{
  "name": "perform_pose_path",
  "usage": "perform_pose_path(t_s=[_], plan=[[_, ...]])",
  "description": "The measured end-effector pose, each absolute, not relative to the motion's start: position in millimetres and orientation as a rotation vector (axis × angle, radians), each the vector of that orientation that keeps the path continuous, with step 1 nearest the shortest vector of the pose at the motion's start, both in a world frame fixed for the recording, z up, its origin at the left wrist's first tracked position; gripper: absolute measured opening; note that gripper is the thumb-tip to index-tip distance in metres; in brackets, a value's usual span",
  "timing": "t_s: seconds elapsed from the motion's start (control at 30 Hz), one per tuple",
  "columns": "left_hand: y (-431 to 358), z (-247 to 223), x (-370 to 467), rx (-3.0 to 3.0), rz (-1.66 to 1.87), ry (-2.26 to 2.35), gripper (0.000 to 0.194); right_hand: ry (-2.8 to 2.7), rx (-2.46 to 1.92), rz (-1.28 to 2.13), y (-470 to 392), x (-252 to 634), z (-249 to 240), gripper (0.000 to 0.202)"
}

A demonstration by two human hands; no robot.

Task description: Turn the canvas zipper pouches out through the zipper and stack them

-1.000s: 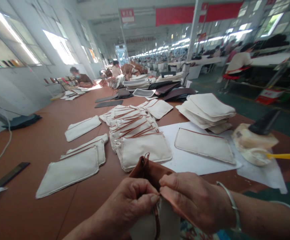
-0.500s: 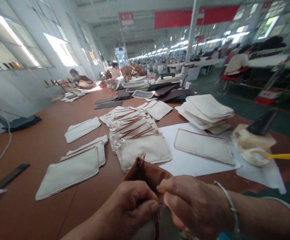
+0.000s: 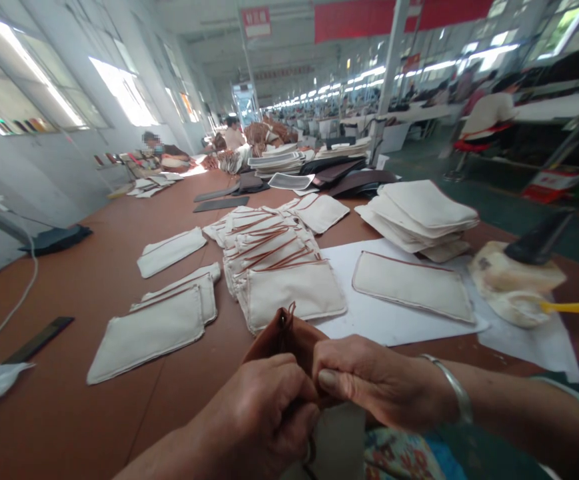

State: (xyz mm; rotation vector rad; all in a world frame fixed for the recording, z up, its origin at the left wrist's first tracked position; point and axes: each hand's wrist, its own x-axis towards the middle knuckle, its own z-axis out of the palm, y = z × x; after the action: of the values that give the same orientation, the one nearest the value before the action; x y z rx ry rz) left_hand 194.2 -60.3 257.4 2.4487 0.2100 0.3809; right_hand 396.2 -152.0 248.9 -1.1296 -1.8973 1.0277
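A brown leather piece (image 3: 264, 340) with an opening and a thin cord at its top corner is held low in the middle of the view. My left hand (image 3: 269, 407) pinches its near edge, and a cream panel (image 3: 342, 437) hangs below the fingers. Close beside it, my right hand (image 3: 374, 377), with a silver bangle at the wrist, is closed on the leather's right edge, thumb bent on top. Just beyond the hands lies a row of overlapping cream pouches (image 3: 294, 293) with brown edging.
Single cream pouches (image 3: 149, 330) lie at the left. One cream pouch (image 3: 414, 287) rests on white paper (image 3: 394, 333), near a cream stack (image 3: 419, 210). A glue container (image 3: 514, 273) with a yellow-handled tool stands right. People sit farther back.
My right hand has turned, its thumb now visible on the leather edge. More of the cream panel and a flowered cloth shows below. The view has shifted slightly.
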Motion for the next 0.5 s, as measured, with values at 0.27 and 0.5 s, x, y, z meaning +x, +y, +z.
perform_pose_path(t_s=[0.27,0.5], plan=[[-62,257,195,2.511,0.333,0.288,0.011,-1.960,-1.204,1.003,-150,396,241,0.008],[-52,283,187,1.766,-0.136,0.660,0.054,-1.821,-1.259,1.052,-154,395,236,0.007]])
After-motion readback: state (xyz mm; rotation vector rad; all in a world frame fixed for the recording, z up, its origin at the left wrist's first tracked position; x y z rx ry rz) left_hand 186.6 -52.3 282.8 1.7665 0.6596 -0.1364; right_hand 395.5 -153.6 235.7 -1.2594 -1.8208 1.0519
